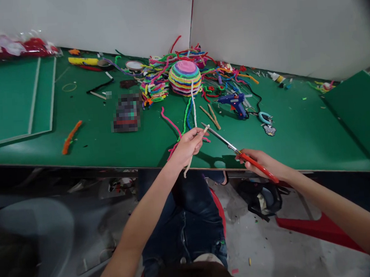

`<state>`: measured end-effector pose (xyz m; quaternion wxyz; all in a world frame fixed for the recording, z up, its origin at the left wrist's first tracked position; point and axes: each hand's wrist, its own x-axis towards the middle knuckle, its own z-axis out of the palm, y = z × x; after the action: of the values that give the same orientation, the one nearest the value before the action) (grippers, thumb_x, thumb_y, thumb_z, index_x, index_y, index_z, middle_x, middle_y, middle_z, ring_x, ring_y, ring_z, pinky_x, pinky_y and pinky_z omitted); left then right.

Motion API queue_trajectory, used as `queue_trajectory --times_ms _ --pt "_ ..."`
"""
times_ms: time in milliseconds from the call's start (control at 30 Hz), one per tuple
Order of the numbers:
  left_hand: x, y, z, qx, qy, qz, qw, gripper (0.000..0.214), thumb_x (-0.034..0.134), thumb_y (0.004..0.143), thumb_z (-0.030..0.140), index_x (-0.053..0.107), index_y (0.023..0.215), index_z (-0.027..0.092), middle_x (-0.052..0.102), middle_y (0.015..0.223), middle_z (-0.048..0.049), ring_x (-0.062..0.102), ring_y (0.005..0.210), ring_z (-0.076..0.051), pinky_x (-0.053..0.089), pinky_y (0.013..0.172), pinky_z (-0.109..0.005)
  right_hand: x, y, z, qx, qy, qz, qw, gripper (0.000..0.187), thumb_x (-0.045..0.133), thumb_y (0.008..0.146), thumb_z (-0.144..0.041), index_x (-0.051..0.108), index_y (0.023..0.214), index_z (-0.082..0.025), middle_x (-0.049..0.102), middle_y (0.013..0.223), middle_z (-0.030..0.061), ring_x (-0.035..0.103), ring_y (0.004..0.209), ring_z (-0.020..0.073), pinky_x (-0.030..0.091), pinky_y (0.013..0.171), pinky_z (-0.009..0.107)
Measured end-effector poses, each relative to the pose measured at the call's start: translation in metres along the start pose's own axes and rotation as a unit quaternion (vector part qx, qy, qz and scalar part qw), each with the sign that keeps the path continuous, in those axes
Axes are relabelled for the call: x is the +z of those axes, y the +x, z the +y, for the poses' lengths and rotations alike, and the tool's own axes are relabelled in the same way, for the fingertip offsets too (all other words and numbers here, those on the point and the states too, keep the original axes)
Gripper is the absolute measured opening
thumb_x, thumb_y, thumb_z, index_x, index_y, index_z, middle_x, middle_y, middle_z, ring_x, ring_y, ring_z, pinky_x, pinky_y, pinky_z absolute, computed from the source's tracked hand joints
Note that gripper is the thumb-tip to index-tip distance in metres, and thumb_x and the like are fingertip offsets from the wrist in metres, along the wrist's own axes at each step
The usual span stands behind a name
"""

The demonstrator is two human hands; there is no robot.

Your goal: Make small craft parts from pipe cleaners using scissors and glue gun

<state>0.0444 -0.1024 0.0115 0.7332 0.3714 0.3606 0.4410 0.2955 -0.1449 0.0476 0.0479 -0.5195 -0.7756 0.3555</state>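
Starting at the far left, we see a clear bag (19, 46) of pink and red pieces, cut off by the edge of the view, and below it a green panel (10, 99), cut off too. Next come an orange stem (72, 137) lying alone on the green table (304, 148) and, farther back, a yellow tube (83, 61). A dark object (127, 112) is so blocky that we cannot make out what it is.

Then we reach a heap of coloured stems (155, 90), partly hidden by the striped dome (186, 82) in front of it. In front of the dome lie a pink stem (171, 124), a green stem (186, 115) and a white stem (194, 108); our left hand covers some of what lies there.

Our left hand (190, 144) pinches a pale stem (187, 168) above the table's front edge; its tip and tail show, but its middle is hidden in our fingers. Our right hand (257, 161) grips red-handled scissors (225, 142), covering part of the handles. The blades reach the pale stem's tip, though we cannot tell whether they touch it.

Beyond them lies a blue glue gun (237, 104). At the far right, another green panel (359, 111) runs out of view.
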Motion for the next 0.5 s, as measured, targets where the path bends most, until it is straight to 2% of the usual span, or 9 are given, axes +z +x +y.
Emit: queue_trajectory --times_ms 167,267,400,500 --pt "0.0003 -0.0001 0.0021 -0.011 0.014 0.003 1.000 0.016 0.043 0.091 0.021 0.052 0.078 0.017 0.028 0.043 0.0093 0.018 0.034 -0.002 0.009 0.037 -0.018 0.0024 0.0015 -0.0003 0.014 -0.031 0.000 0.999 0.045 0.039 0.083 -0.056 0.057 0.087 -0.015 0.060 0.073 0.0046 0.050 0.061 0.0142 0.039 0.056 0.024" --pt "-0.0007 0.0005 0.0023 -0.013 0.019 0.003 1.000 0.016 0.044 0.091 0.021 0.052 0.078 0.017 0.028 0.043 0.0093 0.019 0.034 -0.002 0.009 0.037 -0.018 0.0017 0.0026 -0.0037 0.024 -0.095 0.000 0.995 0.044 0.035 0.085 -0.056 0.054 0.081 -0.017 0.058 0.066 0.0034 0.048 0.055 0.0133 0.036 0.053 0.024" --pt "-0.0012 0.0022 0.0017 -0.014 0.025 0.002 1.000 0.015 0.045 0.090 0.021 0.052 0.078 0.017 0.027 0.044 0.0093 0.019 0.035 -0.002 0.009 0.037 -0.018 -0.0002 0.0028 -0.0073 0.049 -0.263 0.013 0.964 0.043 0.032 0.088 -0.055 0.052 0.083 -0.017 0.062 0.068 0.0082 0.055 0.056 0.0176 0.031 0.053 0.026" --pt "0.0012 0.0055 0.0004 -0.021 0.031 0.004 0.999 0.016 0.044 0.091 0.020 0.052 0.077 0.016 0.028 0.044 0.0093 0.019 0.034 -0.002 0.009 0.037 -0.017 0.0000 0.0023 -0.0070 0.078 -0.335 0.013 0.939 0.044 0.030 0.090 -0.054 0.052 0.092 -0.015 0.066 0.072 0.0119 0.060 0.059 0.0216 0.029 0.053 0.028"
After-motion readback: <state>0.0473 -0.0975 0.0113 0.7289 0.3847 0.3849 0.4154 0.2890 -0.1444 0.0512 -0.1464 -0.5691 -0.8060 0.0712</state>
